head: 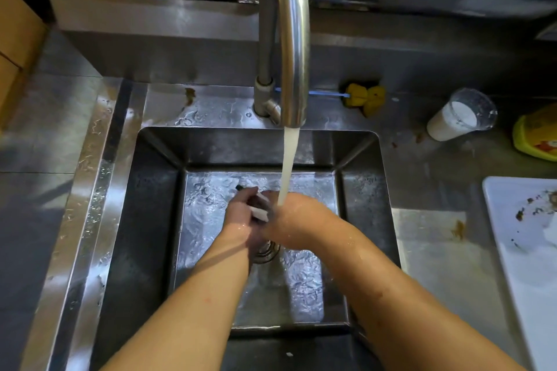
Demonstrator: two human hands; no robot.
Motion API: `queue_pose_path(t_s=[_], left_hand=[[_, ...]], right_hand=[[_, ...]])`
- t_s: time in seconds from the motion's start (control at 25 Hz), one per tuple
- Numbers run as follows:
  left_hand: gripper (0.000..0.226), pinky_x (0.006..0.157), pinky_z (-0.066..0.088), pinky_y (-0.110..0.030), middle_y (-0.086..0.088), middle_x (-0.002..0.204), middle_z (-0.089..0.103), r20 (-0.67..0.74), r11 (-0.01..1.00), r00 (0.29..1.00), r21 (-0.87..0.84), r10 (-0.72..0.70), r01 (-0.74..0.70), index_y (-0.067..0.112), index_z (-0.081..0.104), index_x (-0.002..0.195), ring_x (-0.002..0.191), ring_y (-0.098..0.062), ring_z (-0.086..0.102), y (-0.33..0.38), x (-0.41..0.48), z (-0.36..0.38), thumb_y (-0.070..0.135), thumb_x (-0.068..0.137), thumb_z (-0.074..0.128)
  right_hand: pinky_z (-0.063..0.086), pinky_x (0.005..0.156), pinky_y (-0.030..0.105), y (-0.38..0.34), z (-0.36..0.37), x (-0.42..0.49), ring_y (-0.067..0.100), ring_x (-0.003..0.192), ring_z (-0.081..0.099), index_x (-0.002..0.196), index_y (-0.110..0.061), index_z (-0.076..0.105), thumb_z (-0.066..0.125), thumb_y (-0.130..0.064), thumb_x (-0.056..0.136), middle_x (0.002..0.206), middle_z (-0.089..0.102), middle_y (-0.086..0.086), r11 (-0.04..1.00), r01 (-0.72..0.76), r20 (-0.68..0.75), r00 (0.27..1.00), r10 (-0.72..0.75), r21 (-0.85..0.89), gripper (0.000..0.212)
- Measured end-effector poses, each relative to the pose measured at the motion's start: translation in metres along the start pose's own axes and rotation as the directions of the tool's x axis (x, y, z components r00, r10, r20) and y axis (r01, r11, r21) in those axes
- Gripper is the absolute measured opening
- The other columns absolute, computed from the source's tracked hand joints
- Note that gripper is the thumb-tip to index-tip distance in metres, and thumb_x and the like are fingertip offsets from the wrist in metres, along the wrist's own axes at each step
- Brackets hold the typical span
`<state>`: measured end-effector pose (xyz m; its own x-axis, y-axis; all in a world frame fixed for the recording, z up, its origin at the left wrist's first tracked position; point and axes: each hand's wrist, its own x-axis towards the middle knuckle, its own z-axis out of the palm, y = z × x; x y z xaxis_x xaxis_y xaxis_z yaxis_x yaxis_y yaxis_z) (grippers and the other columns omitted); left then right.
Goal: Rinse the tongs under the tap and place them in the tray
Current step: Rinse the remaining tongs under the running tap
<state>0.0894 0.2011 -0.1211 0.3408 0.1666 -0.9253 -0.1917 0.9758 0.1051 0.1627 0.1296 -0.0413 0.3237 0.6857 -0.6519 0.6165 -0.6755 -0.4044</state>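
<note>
Tongs (pixel 259 210): pale body, dark tip, mostly hidden between both hands.

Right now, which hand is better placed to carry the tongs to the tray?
Right hand: the white tray lies on the counter on that side. Both hands grip the tongs under the stream; the left hand would cross over.

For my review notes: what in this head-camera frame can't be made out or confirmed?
- Tongs: mostly covered by the left hand and right hand; shape unclear.
- Sink drain: largely behind the wrists.
- White tray: cut off by the right edge.
- Yellow container: cropped at the right edge, label unreadable.
</note>
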Motion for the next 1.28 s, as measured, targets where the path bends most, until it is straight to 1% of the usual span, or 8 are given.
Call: queue_pose_path(t_s=[0.12,0.32,0.48,0.68,0.84,1.04,1.16,1.28], left_hand=[[0.032,0.044,0.058,-0.029,-0.008,0.045,0.062,0.054,0.995,0.998,-0.091,-0.036,0.041,0.008,0.054,0.077,0.037,-0.021,0.066,0.000,-0.004,-0.002,0.019,0.107,0.051],[0.036,0.054,0.060,-0.028,-0.011,0.055,0.065,0.086,0.996,0.996,-0.084,0.019,-0.012,0.006,0.056,0.076,0.049,-0.024,0.069,0.005,-0.007,0.000,0.022,0.107,0.050],[0.029,0.085,0.059,-0.041,-0.009,0.072,0.065,-0.007,0.995,0.995,0.018,0.100,-0.100,0.008,0.060,0.075,0.069,-0.026,0.067,0.006,-0.004,0.000,0.021,0.100,0.063],[0.023,0.070,0.064,-0.035,-0.015,0.084,0.076,0.081,0.970,0.990,0.205,0.115,-0.129,0.004,0.075,0.093,0.071,-0.027,0.076,-0.008,-0.009,-0.005,0.025,0.096,0.067],[0.034,0.057,0.062,-0.029,-0.010,0.074,0.080,0.153,0.897,0.979,0.401,0.134,-0.186,0.009,0.084,0.069,0.062,-0.021,0.077,-0.001,-0.012,-0.009,0.022,0.096,0.069],[0.020,0.052,0.061,-0.029,-0.013,0.081,0.082,0.091,0.838,0.961,0.474,0.260,-0.272,0.004,0.079,0.102,0.065,-0.023,0.080,-0.007,-0.018,-0.007,0.020,0.090,0.082],[0.063,0.070,0.062,-0.033,-0.014,0.095,0.081,0.000,0.739,0.906,0.579,0.424,-0.346,0.009,0.062,0.115,0.080,-0.029,0.080,-0.014,-0.013,0.001,0.031,0.069,0.097],[0.077,0.074,0.062,-0.039,-0.014,0.089,0.081,-0.063,0.805,0.928,0.520,0.368,-0.284,0.003,0.070,0.113,0.076,-0.031,0.078,-0.011,-0.010,0.007,0.045,0.051,0.090]], right_hand=[[0.045,0.058,0.030,-0.004,0.000,-0.004,0.027,0.077,0.066,0.084,-0.026,0.062,0.062,-0.039,0.085,0.081,0.069,-0.001,0.960,-0.114,-0.174,0.971,0.162,0.255,0.013],[0.043,0.062,0.030,-0.011,0.017,-0.008,0.033,0.085,0.068,0.107,-0.026,0.068,0.057,-0.043,0.090,0.085,0.064,0.003,0.995,-0.032,-0.300,0.952,0.060,0.099,0.027],[0.055,0.067,0.032,0.005,0.011,-0.002,0.027,0.085,0.072,0.108,-0.021,0.065,0.069,-0.035,0.076,0.095,0.072,0.004,0.908,-0.102,-0.010,0.993,0.116,0.407,0.035],[0.060,0.063,0.029,0.016,0.019,0.008,0.016,0.071,0.071,0.105,-0.016,0.068,0.074,-0.025,0.075,0.090,0.075,0.006,0.862,-0.098,0.105,0.993,0.052,0.497,0.032],[0.065,0.062,0.040,0.023,0.028,0.010,0.029,0.071,0.078,0.108,-0.006,0.063,0.073,-0.015,0.065,0.084,0.076,0.016,0.750,-0.091,0.092,0.995,0.040,0.655,0.045],[0.064,0.068,0.041,0.025,0.038,0.012,0.023,0.077,0.075,0.110,-0.019,0.063,0.069,-0.031,0.064,0.088,0.076,0.003,0.857,-0.016,-0.100,0.992,0.079,0.515,0.048],[0.061,0.076,0.041,0.024,0.045,0.008,0.029,0.093,0.073,0.127,-0.016,0.057,0.065,-0.029,0.085,0.105,0.075,0.007,0.910,0.056,-0.145,0.989,0.004,0.411,0.045],[0.050,0.067,0.036,0.016,0.057,0.002,0.034,0.089,0.071,0.125,-0.017,0.058,0.058,-0.021,0.090,0.102,0.073,0.008,0.988,0.072,-0.233,0.972,-0.038,0.140,0.035]])
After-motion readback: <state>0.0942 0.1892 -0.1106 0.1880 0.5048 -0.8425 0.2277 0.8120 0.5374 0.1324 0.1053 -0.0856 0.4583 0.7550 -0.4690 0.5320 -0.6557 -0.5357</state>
